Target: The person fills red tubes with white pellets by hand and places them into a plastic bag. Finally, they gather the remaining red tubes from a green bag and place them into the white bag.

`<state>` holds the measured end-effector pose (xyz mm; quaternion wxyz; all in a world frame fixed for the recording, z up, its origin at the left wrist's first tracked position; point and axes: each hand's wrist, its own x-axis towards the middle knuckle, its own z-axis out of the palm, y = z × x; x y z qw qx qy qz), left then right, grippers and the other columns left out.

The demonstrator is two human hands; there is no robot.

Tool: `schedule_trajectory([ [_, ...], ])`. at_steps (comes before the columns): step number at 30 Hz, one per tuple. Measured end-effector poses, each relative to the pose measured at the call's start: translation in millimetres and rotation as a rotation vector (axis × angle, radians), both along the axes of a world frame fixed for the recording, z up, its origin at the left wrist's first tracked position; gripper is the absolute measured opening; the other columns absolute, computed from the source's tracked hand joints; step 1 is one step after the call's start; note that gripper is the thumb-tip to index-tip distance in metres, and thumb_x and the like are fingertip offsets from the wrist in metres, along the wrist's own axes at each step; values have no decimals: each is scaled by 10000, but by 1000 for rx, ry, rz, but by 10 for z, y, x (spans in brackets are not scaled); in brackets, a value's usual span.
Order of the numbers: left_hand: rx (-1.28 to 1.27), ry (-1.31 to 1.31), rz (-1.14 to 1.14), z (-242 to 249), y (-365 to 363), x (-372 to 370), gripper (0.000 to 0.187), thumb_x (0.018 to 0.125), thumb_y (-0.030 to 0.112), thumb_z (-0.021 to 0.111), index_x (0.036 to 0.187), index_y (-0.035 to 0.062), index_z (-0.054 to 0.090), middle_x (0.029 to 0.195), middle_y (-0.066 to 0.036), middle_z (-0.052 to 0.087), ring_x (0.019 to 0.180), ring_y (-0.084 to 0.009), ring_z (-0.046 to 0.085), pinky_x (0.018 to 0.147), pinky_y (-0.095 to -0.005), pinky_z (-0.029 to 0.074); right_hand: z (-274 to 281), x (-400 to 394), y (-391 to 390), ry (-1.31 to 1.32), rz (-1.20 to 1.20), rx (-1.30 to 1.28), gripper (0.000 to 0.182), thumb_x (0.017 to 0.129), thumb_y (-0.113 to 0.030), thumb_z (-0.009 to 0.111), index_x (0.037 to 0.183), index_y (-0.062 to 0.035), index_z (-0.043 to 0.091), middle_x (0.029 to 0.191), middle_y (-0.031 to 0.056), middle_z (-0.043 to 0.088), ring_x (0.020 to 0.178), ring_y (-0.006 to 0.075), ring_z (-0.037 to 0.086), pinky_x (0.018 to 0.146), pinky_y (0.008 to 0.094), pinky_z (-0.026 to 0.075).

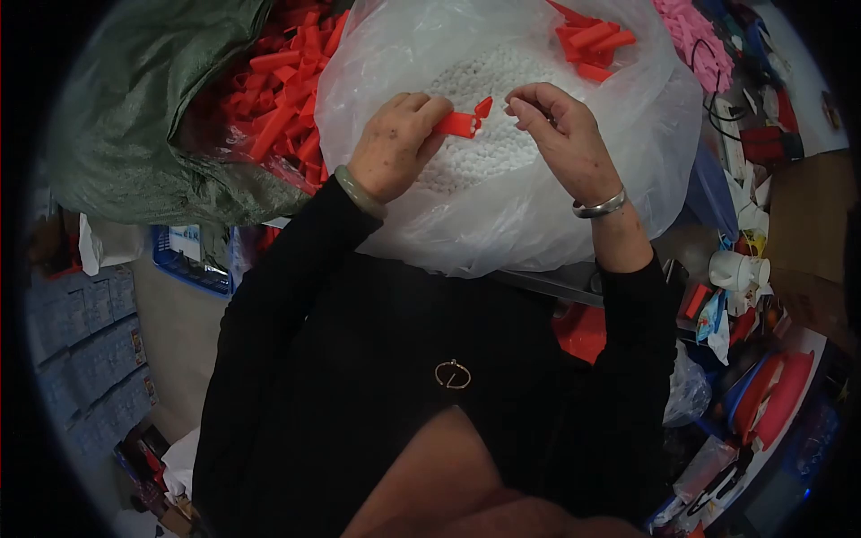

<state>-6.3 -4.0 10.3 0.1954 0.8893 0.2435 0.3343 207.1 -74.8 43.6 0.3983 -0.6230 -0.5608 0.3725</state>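
My left hand [399,139] is closed around a red plastic tube [459,124], whose flap stands open at the right end, with small white pellets showing in the opening. To its right, my right hand [565,134] is raised with thumb and forefinger pinched together; whatever is between the fingertips is too small to make out. Under both hands lies a heap of white pellets [484,161] in a large clear plastic bag [502,238].
A green sack [117,117] holding many red pieces [278,99] is at the upper left. More red tubes [596,40] lie at the bag's upper right. Beyond are pink items [695,40], a cardboard box [812,215], a white cup [735,269] and a blue basket [193,273].
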Motion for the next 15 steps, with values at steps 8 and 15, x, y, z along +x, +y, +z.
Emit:
schedule_trajectory([
  [8,-84,-53,18,57,-26,3,275,772,4,650,1032,34,565,943,-143,608,867,-332,588,738,-369,481,-20,-53,-20,34,2,1,268,948,-161,535,1113,46,582,1010,84,638,932,134,591,847,260,475],
  [15,-628,-297,-204,104,-60,33,186,872,24,615,1056,10,586,954,-67,622,935,-145,599,796,-284,474,116,-217,-73,248,27,89,291,967,-166,511,1164,38,571,1046,87,639,968,139,595,861,263,474],
])
